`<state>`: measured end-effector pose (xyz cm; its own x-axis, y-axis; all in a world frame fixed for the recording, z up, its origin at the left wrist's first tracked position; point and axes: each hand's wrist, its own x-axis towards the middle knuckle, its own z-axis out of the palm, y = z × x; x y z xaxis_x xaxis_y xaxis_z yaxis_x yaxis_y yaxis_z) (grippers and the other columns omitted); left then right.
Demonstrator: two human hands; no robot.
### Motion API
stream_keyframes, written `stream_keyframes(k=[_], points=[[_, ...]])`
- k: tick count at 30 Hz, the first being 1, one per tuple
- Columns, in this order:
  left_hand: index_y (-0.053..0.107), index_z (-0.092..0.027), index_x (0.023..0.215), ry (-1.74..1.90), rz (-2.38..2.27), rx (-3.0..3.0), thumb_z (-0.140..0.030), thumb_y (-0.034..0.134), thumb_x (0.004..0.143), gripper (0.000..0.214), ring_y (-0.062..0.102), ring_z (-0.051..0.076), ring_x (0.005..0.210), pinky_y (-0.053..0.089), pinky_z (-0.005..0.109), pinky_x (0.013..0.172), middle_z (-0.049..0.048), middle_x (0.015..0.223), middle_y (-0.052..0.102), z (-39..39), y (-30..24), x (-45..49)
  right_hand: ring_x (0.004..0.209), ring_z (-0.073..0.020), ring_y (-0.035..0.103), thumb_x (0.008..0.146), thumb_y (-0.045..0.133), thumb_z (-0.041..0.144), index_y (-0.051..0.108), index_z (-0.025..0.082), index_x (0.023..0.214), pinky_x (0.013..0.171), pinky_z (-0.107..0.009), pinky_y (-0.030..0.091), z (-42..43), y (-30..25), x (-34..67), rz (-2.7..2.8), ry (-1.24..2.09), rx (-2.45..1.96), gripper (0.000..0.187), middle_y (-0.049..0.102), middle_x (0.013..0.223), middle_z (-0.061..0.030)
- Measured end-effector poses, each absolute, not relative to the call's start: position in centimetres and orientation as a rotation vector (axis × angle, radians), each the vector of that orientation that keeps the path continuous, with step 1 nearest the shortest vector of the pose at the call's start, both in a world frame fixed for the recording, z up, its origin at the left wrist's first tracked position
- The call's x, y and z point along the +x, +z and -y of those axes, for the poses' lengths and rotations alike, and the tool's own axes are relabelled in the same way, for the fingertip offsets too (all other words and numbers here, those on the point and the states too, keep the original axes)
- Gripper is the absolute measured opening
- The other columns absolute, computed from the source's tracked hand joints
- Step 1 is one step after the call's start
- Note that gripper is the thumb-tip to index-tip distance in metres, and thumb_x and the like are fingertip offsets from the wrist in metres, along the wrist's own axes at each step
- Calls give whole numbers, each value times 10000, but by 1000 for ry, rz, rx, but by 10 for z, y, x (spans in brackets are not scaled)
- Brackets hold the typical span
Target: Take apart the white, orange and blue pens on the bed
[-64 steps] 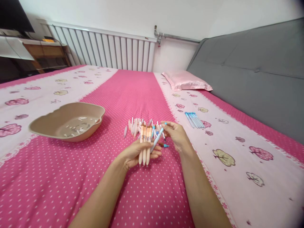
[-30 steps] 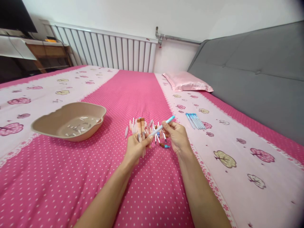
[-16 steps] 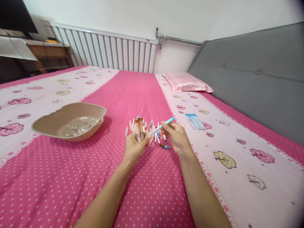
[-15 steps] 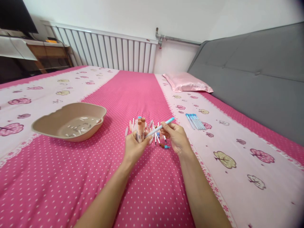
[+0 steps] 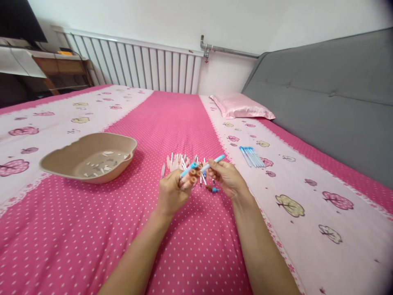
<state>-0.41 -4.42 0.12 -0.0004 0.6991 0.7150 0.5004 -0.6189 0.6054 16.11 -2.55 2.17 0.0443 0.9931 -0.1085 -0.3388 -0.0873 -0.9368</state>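
Note:
My left hand [image 5: 172, 191] is closed round a bundle of pens [image 5: 190, 172] with orange and blue ends that point away from me. My right hand [image 5: 226, 177] pinches a light blue pen [image 5: 212, 162], its near end meeting the bundle. Just beyond both hands a loose heap of pen parts [image 5: 181, 162] lies on the pink dotted bedsheet [image 5: 184, 254]. A small blue-tipped piece [image 5: 212, 189] rests under my right hand.
A tan bowl [image 5: 58, 164] holding several small white pieces sits to the left. A row of blue pens [image 5: 251, 155] lies to the right on the pale floral strip. Further back are a pink pillow [image 5: 241, 105], a grey headboard [image 5: 331, 98] and a white radiator [image 5: 138, 65].
My left hand has tipped the bundle from upright to pointing away from me. My right hand lifted the blue pen clear of the bundle and holds it by the bundle's end.

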Motion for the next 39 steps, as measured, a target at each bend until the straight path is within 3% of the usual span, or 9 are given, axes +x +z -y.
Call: stream_keyframes(k=[4,10,13,16,22,32,39], points=[[534,-156,541,1411,-1200,1451,-338,630,696,258,515,94,443,409,207,454,-4,492,547,46,7,5,466,-32,419,569,762,336,635,121,664,452,-160,334,25,22,159,870,1352,-943,268,517,527,42],[562,-110,615,1093,-1031,655,-296,579,758,235,537,87,409,423,178,409,42,514,594,38,13,7,540,-43,461,610,739,283,668,150,771,515,-165,384,26,22,156,907,1387,-824,221,529,597,46],[621,-100,775,1190,-1012,762,-321,640,711,231,532,73,429,395,163,392,54,620,641,37,13,4,555,-38,499,597,747,260,668,137,739,532,-148,414,25,23,157,785,1374,-849,203,566,627,31],[641,-125,881,1361,-1044,1011,-284,740,590,345,504,61,454,381,164,424,0,610,614,36,9,1,555,-38,527,584,753,234,668,126,707,556,-139,444,24,24,159,678,1353,-900,185,587,622,21],[628,-132,675,1444,-1272,1393,-271,710,600,177,377,36,435,301,165,428,-50,505,491,32,0,0,531,-37,516,592,749,242,666,120,698,531,-138,450,24,22,156,692,1376,-913,181,584,619,17],[524,-136,827,1299,-1064,915,-283,677,633,288,474,71,406,362,179,414,-8,529,582,37,9,1,594,-65,541,606,721,236,653,165,837,493,-159,424,24,18,156,781,1334,-933,252,593,709,17],[590,-139,719,1385,-1180,1256,-229,733,538,248,440,59,464,351,184,457,-47,550,525,36,8,3,558,-59,532,600,727,217,633,148,787,514,-167,440,23,19,155,689,1291,-934,221,585,667,22]])
